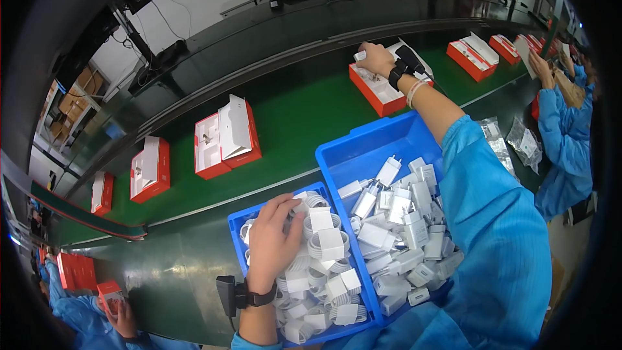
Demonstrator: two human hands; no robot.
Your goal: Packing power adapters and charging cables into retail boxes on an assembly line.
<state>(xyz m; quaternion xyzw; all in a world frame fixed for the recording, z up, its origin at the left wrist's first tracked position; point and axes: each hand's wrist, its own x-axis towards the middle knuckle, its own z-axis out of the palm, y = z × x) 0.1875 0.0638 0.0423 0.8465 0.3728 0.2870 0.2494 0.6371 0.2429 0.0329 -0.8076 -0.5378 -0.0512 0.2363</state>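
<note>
My left hand is over a blue bin of coiled white cables with white paper bands. Its fingers curl around a coiled cable at the bin's far end, partly hidden by the hand. My right arm reaches across a second blue bin, which is piled with white charger plugs. Out at the end of that arm, my right hand is closed on a white charger plug, above the far left corner of an open red and white box.
More open red boxes stand along the green conveyor belt, to left and right. Clear plastic bags lie right of the bins. Co-workers in blue sleeves work at the right and lower left; one's hand holds a red box.
</note>
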